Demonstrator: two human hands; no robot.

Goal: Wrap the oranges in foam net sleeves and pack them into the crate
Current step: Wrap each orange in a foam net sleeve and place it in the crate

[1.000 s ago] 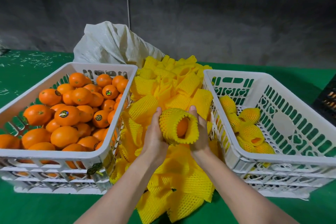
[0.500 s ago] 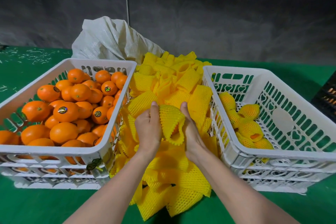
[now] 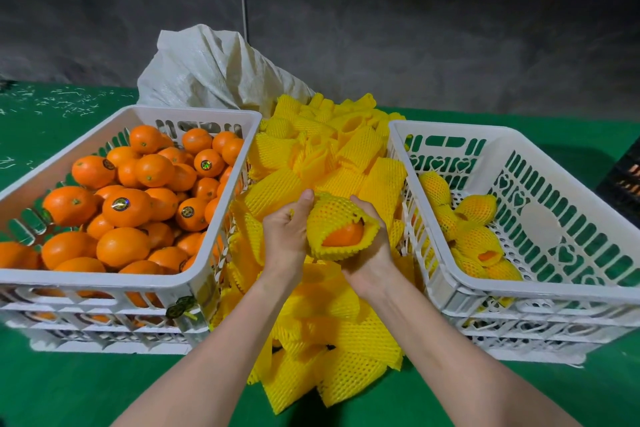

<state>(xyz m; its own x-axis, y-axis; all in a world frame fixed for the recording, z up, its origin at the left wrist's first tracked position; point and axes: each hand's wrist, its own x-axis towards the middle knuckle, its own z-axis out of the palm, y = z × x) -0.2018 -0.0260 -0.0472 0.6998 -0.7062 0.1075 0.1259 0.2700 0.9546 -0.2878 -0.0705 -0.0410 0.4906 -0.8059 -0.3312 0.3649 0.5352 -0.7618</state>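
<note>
An orange [image 3: 343, 234] sits inside a yellow foam net sleeve [image 3: 334, 218], its skin showing through the sleeve's open end. My right hand [image 3: 369, 253] cups the sleeved orange from below and the right. My left hand [image 3: 287, 236] holds the sleeve's left side, thumb pressed on its top edge. Both hands hover over a heap of loose yellow sleeves [image 3: 329, 163] between two white crates. The left crate [image 3: 104, 279] is full of bare oranges [image 3: 128, 204]. The right crate [image 3: 526, 295] holds several wrapped oranges [image 3: 474, 236] along its left side.
A crumpled white woven sack [image 3: 211, 69] lies behind the sleeve heap. The green table surface [image 3: 69, 388] runs along the front. A dark crate [image 3: 627, 173] shows at the far right edge. A grey wall stands behind the table.
The sleeve has been drawn further over the orange and turned, so its open end now faces me and down. Both hands stayed over the heap, the right one shifting beneath the fruit.
</note>
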